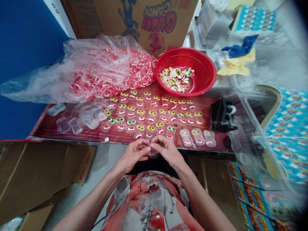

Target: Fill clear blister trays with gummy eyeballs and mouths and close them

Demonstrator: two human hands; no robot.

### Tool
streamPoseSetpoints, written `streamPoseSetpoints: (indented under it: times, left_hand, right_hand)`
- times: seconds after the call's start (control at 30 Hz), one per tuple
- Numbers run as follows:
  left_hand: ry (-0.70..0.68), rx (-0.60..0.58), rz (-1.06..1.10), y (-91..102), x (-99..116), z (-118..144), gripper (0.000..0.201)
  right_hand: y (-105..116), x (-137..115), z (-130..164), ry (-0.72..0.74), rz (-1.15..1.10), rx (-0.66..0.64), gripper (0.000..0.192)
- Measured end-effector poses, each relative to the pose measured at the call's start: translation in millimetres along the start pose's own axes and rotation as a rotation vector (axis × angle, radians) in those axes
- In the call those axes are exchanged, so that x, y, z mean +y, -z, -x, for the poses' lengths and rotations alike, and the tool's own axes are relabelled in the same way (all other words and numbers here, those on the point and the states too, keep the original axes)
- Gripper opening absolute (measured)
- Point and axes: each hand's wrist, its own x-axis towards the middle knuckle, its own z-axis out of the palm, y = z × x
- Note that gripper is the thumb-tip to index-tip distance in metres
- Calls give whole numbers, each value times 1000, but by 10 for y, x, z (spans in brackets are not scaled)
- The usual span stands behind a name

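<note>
Both my left hand [136, 152] and my right hand [166, 148] pinch a small clear plastic tray [154, 156] at the table's front edge. Fingers cover most of it, so its contents are hidden. Just beyond lie rows of clear trays [150, 130], each with a pair of gummy eyes and a red-and-white gummy mouth. Most eyes are yellow; several pairs are green. To the right, three trays [198, 137] look cloudier, as if covered. Empty clear trays [89, 117] are heaped at the left.
A plastic bag of gummy mouths [115, 70] lies behind the trays, beside a red basin [207, 65] holding gummy eyes. A black tape dispenser [222, 115] stands at the right. Cardboard boxes [38, 173] sit below left, and printed candy packs [252, 195] below right.
</note>
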Motion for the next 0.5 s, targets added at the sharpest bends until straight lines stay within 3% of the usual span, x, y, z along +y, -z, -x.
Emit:
streamPoseSetpoints:
  times: [0.33, 0.5]
  left_hand:
    - [24, 21, 68, 32, -13, -10, 43]
    - [8, 44, 107, 1, -7, -10, 40]
  right_hand:
    - [-33, 31, 10, 85, 247, 27, 11]
    - [-88, -43, 63, 108, 514, 107, 7]
